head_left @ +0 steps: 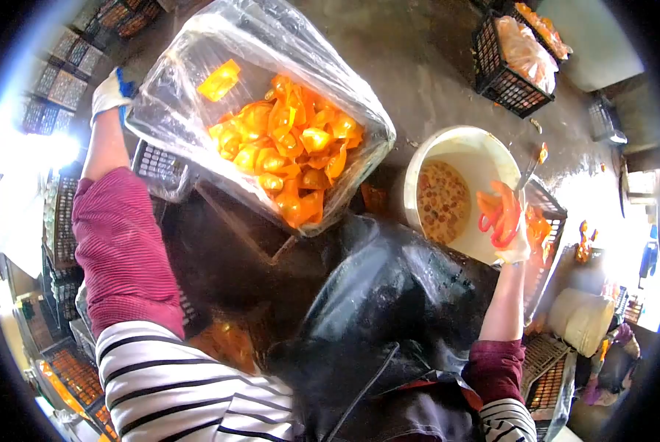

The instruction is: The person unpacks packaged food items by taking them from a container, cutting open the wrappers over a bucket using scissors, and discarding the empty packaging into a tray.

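Note:
My left hand, in a white and blue glove, is closed on the left rim of a crate lined with clear plastic. Orange pepper-like pieces lie heaped inside this liner. On the right, my gloved right hand is closed around several red-orange pieces, and a knife blade points up from it. That hand is over the right side of a white bucket, which holds pale and brown bits at its bottom.
Black crates with bagged contents stand at the upper right. Another crate with orange pieces is just beyond my right hand. Crates are stacked along the left. A person is at the lower right.

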Demonstrator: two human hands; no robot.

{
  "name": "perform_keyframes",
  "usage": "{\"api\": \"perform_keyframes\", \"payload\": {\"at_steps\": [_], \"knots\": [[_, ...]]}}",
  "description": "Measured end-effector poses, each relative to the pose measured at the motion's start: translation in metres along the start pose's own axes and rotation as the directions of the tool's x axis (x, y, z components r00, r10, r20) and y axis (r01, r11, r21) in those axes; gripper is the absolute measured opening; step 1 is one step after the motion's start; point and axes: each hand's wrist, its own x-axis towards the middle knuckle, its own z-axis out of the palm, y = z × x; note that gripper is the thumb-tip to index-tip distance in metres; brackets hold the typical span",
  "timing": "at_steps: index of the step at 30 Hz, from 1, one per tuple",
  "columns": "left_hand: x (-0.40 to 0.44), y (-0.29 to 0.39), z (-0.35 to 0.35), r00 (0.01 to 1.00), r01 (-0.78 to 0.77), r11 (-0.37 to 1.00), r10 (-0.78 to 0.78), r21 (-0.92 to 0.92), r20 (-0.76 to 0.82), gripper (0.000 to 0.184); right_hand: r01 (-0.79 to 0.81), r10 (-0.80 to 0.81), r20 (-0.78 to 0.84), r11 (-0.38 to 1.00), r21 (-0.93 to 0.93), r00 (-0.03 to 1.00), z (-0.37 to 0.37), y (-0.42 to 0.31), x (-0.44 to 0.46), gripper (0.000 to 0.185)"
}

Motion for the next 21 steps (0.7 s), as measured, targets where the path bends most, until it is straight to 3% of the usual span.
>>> {"api": "perform_keyframes", "payload": {"at_steps": [1,2,3,4,5,7,8,10,11,12,13,15,16,18,19,21], "knots": [[-0.004,-0.037,0.018,0.994,0.046,0.999,-0.048,-0.020,-0.095,0.055,0.011,-0.012,0.021,0.999,0.032,1.000,-0.007,0.006,0.002,0.073],[0.017,-0.074,0.055,0.971,0.191,0.691,-0.236,-0.697,0.031,0.050,-0.078,0.079,-0.073,0.997,0.012,0.994,-0.007,0.006,0.006,0.068],[0.037,-0.111,0.090,0.897,0.167,-0.010,-0.413,-0.986,0.157,0.050,-0.001,-0.002,0.056,0.999,0.050,0.998,-0.006,0.006,0.004,0.065],[0.008,-0.091,0.062,0.870,-0.032,-0.167,-0.490,-0.985,0.055,0.048,0.070,-0.087,0.183,0.993,0.099,0.979,-0.006,0.006,0.002,0.061],[-0.040,-0.043,0.025,0.857,-0.171,-0.123,-0.508,-0.977,-0.086,0.045,0.137,-0.179,0.304,0.978,0.155,0.936,-0.006,0.005,0.003,0.057],[-0.122,0.048,-0.026,0.921,-0.207,0.025,-0.333,-0.978,-0.204,0.040,0.022,-0.022,0.124,1.000,0.002,0.992,-0.012,0.010,0.008,0.062],[-0.159,0.090,-0.040,0.962,-0.159,0.115,-0.206,-0.981,-0.180,0.038,-0.017,0.019,0.054,0.999,-0.029,0.998,-0.013,0.015,0.009,0.063],[-0.190,0.147,-0.023,0.992,-0.124,0.350,0.077,-0.929,-0.103,0.035,-0.075,0.073,-0.051,0.996,-0.039,0.996,-0.015,0.024,0.013,0.063],[-0.222,0.187,-0.079,0.949,0.242,0.513,0.054,-0.824,0.312,0.041,-0.090,0.087,-0.089,0.996,-0.025,0.992,-0.015,0.025,0.012,0.062],[-0.205,0.204,-0.032,0.968,0.004,0.646,0.189,-0.763,0.165,0.046,-0.089,0.100,-0.126,0.992,0.090,0.987,-0.005,0.021,0.006,0.062],[-0.187,0.225,0.017,0.938,-0.239,0.724,0.345,-0.647,0.040,0.052,-0.104,0.108,-0.087,0.993,0.051,0.990,-0.006,0.015,0.003,0.062],[-0.174,0.254,0.039,0.953,-0.156,0.786,0.278,-0.599,0.117,0.071,-0.142,0.142,-0.021,0.990,-0.024,0.990,-0.008,0.007,-0.002,0.062],[-0.163,0.270,0.056,0.961,-0.103,0.836,0.223,-0.538,0.163,0.083,-0.140,0.129,-0.112,0.986,-0.090,0.985,-0.001,0.008,0.000,0.061],[-0.133,0.292,0.118,0.985,-0.161,0.834,0.165,-0.528,-0.041,0.092,-0.089,0.083,-0.121,0.995,-0.044,0.989,0.012,0.004,-0.001,0.055],[-0.118,0.297,0.134,0.971,-0.194,0.792,0.238,-0.578,0.000,0.090,-0.068,0.065,-0.126,0.997,-0.022,0.990,0.018,0.000,-0.001,0.053],[-0.094,0.308,0.159,0.926,-0.195,0.732,0.357,-0.652,0.124,0.083,-0.136,0.097,-0.208,0.974,-0.181,0.973,0.036,-0.014,0.004,0.048]]}}
